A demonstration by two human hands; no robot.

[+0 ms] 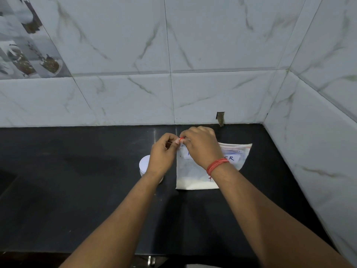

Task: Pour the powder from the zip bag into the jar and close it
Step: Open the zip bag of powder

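A clear zip bag stands on the black counter with white powder settled along its bottom and a handwritten white label across its front. My left hand and my right hand both pinch the bag's top left corner, where a small red zip slider shows between the fingertips. A jar with a white lid stands just left of the bag, mostly hidden behind my left wrist; the lid sits on top of it.
The black stone counter runs left and toward me. White marble-look tiled walls close it off at the back and on the right, forming a corner. A small dark notch sits at the base of the back wall.
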